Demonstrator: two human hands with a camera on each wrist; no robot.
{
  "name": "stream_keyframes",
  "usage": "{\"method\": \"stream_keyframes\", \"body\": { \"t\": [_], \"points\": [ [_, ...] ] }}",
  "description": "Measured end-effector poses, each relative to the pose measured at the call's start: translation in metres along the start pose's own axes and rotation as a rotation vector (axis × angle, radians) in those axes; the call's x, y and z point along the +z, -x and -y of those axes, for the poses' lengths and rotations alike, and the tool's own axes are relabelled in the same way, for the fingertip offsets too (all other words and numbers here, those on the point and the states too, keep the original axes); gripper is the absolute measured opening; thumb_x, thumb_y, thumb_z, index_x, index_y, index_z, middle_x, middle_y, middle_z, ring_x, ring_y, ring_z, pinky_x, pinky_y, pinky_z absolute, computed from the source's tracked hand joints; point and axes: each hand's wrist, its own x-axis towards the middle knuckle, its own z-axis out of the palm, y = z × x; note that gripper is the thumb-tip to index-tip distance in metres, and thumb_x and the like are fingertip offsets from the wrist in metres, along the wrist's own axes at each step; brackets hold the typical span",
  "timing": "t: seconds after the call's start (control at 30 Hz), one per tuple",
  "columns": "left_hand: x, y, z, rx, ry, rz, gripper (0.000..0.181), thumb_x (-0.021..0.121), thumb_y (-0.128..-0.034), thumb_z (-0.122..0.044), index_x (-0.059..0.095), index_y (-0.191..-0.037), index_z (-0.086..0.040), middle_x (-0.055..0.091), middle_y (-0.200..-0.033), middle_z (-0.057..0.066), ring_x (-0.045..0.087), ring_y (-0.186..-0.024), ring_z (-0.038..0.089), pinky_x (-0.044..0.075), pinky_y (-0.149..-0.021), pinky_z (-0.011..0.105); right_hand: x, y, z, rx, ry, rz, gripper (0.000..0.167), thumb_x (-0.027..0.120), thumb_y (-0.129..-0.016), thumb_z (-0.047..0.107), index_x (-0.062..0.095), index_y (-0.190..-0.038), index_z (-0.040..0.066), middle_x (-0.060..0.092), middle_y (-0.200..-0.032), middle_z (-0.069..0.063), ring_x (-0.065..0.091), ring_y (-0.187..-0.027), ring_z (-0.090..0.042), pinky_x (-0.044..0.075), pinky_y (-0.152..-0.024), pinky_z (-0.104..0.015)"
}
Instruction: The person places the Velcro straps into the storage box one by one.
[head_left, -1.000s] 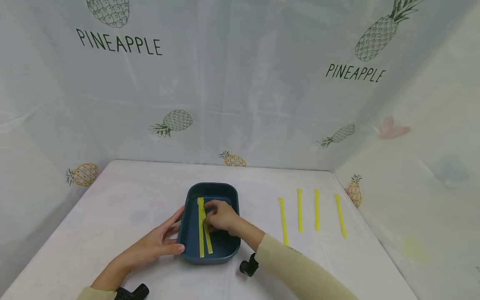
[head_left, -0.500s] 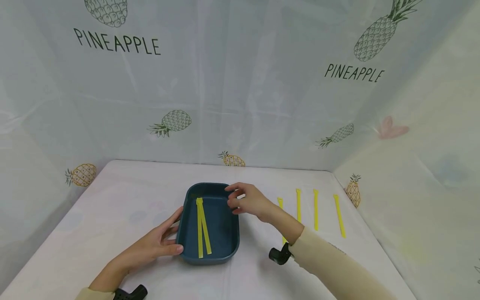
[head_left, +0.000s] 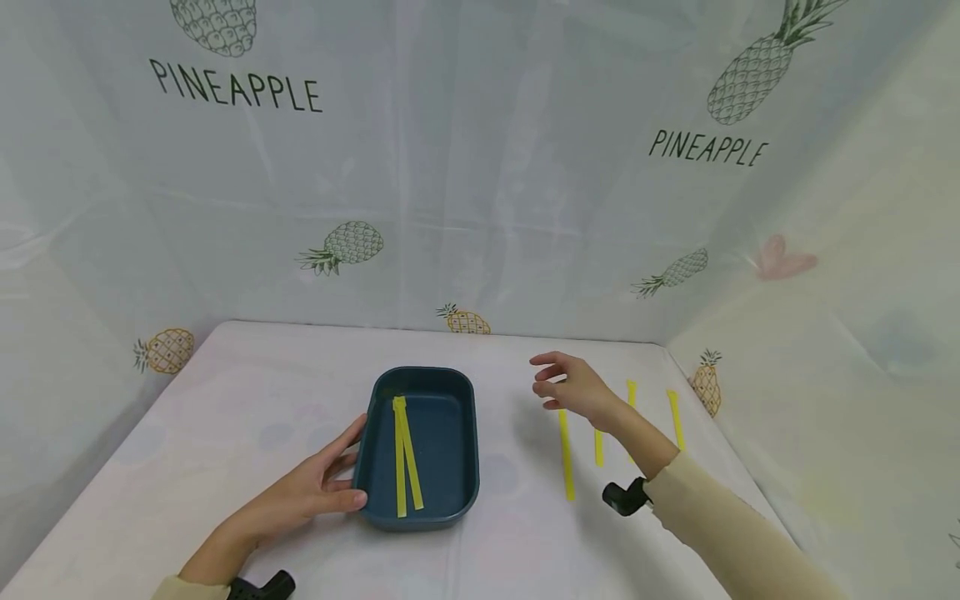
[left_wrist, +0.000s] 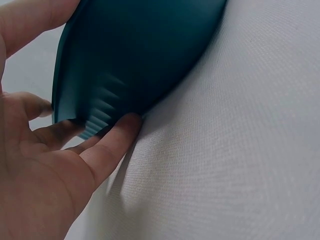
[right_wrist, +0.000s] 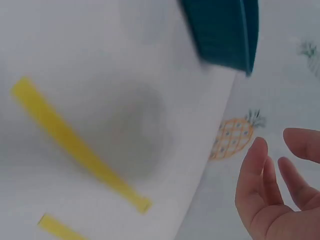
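Note:
A dark blue-green rectangular tray (head_left: pixel 450 467) stands on the white-covered table. Inside, at its left, lie flat yellow strips (head_left: pixel 401 467), overlapping at the far end and fanned apart at the near end. My left hand (head_left: pixel 303 492) rests against the tray's left outer side with spread fingers; the left wrist view shows the fingertips touching its wall (left_wrist: pixel 135 50). Over the row of yellow strips to the right hovers my right hand (head_left: pixel 577 390), fingers loosely bent and holding nothing. The nearest strip (head_left: pixel 566 458) lies below it, and the hand and forearm partly cover the others.
Farther right in the row lies the outermost yellow strip (head_left: pixel 676 417). A pale curtain (head_left: pixel 480 167) printed with pineapples hangs behind the table (head_left: pixel 285 375). Each wrist carries a black camera, the right one (head_left: pixel 625 497) above the table.
My right hand has come away from the strips inside the tray and moved right, over the strips on the table. My left hand and the tray have stayed in place.

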Motion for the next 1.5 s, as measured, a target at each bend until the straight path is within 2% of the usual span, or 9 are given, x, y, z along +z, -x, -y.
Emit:
{"method": "stream_keyframes", "body": {
  "t": [0.1,0.37,0.63,0.77,0.9,1.23,1.5],
  "points": [
    [0.0,0.001,0.0,-0.002,0.003,0.0,0.103,0.074,-0.1016,-0.018,0.001,-0.172,-0.033,-0.002,-0.179,0.014,0.048,-0.146,0.047,0.056,-0.105,0.03,-0.009,-0.001,-0.015,0.012,0.032,-0.028,0.049,0.069,-0.101,0.006,0.055,-0.148,0.004,0.062,-0.129,-0.02,0.071,-0.097,-0.023,0.065,-0.088,-0.039],
    [0.001,0.002,0.0,-0.008,0.007,-0.001,0.104,0.075,-0.1007,-0.02,0.001,-0.172,-0.032,0.0,-0.179,0.016,0.05,-0.145,0.045,0.056,-0.105,0.031,-0.018,0.001,-0.046,0.063,0.097,-0.073,0.048,0.07,-0.101,0.006,0.056,-0.146,0.001,0.063,-0.127,-0.022,0.07,-0.102,-0.041,0.065,-0.085,-0.039],
    [0.002,0.002,-0.002,-0.023,-0.016,-0.025,0.104,0.077,-0.0994,-0.024,0.003,-0.172,-0.034,0.003,-0.178,0.018,0.052,-0.144,0.045,0.056,-0.107,0.037,-0.013,0.004,-0.071,0.089,0.171,-0.092,0.051,0.073,-0.097,0.006,0.056,-0.145,-0.001,0.065,-0.119,-0.02,0.072,-0.085,-0.028,0.065,-0.078,-0.038],
    [0.002,0.003,-0.002,-0.008,-0.021,-0.019,0.105,0.077,-0.0992,-0.025,0.002,-0.172,-0.032,0.002,-0.178,0.019,0.05,-0.145,0.046,0.055,-0.108,0.038,-0.01,0.004,-0.081,0.103,0.212,-0.103,0.051,0.075,-0.095,0.008,0.059,-0.143,0.0,0.067,-0.115,-0.017,0.07,-0.077,-0.021,0.06,-0.071,-0.031],
    [0.002,0.003,-0.004,-0.004,-0.019,-0.016,0.105,0.077,-0.0993,-0.026,0.002,-0.172,-0.032,0.003,-0.178,0.02,0.05,-0.144,0.046,0.055,-0.108,0.04,-0.007,0.004,-0.086,0.105,0.249,-0.124,0.052,0.077,-0.094,0.009,0.06,-0.142,0.0,0.068,-0.112,-0.014,0.068,-0.076,-0.019,0.054,-0.068,-0.028],
    [0.003,0.001,-0.003,-0.025,-0.036,-0.046,0.105,0.078,-0.0981,-0.028,0.004,-0.172,-0.033,0.004,-0.179,0.016,0.048,-0.147,0.045,0.054,-0.11,0.042,-0.002,0.003,-0.093,0.089,0.343,-0.153,0.058,0.083,-0.087,0.006,0.061,-0.141,0.002,0.07,-0.115,-0.016,0.066,-0.077,-0.015,0.056,-0.069,-0.029],
    [0.002,0.0,0.0,-0.026,-0.032,-0.05,0.105,0.079,-0.0977,-0.027,0.004,-0.172,-0.034,0.006,-0.179,0.013,0.046,-0.149,0.044,0.054,-0.11,0.039,-0.001,0.004,-0.09,0.082,0.328,-0.155,0.055,0.083,-0.086,0.002,0.062,-0.137,-0.002,0.07,-0.101,-0.012,0.066,-0.075,-0.016,0.057,-0.067,-0.029]
  ]
}}
